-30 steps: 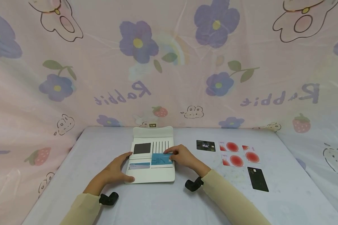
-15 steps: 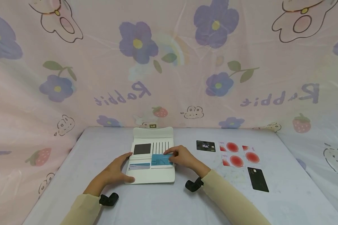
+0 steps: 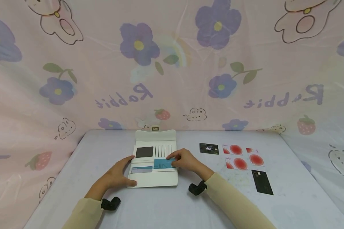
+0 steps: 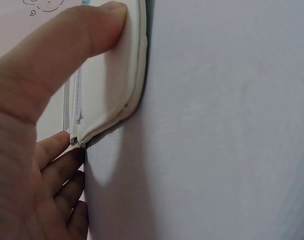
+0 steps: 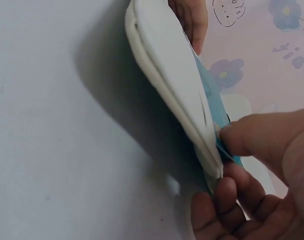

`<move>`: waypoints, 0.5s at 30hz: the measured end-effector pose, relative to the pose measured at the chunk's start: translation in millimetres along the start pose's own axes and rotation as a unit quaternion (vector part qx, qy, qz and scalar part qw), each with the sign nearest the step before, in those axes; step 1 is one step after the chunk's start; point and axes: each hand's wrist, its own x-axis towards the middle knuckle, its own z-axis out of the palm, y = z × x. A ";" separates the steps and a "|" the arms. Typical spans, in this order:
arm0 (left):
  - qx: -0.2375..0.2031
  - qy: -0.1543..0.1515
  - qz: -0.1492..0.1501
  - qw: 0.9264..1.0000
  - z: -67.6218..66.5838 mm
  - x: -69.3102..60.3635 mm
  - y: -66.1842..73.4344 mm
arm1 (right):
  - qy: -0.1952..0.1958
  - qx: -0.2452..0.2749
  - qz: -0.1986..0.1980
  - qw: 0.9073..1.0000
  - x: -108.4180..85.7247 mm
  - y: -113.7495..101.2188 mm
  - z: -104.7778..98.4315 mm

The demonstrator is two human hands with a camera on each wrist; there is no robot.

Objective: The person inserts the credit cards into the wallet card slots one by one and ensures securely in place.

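Left hand [image 3: 114,175]: yours lay spread along the left edge of the open, white, rectangular wallet [image 3: 152,181], its thumb pressing the near corner, probably to stop sliding.
Right hand [image 3: 186,160]: yours pinched the flat blue rectangular card [image 3: 161,163] at its far right corner, likely leaving the pocket unobstructed.
Blue card: between your hands, closer to the right, its near edge seemingly inside the wallet's right pocket.
Red-and-white rectangular cards [image 3: 240,164]: flat, well right of the wallet, perhaps for easy reach.
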 end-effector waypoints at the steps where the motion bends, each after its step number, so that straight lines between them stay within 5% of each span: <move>1: 0.000 0.000 -0.001 1.000 0.2 0.1 -0.3 | -0.001 0.000 0.001 1.000 0.1 0.0 0.2; 15: 0.002 0.000 0.005 1.000 -0.3 -0.1 0.0 | -0.012 -0.009 -0.015 1.000 -0.3 1.0 -0.3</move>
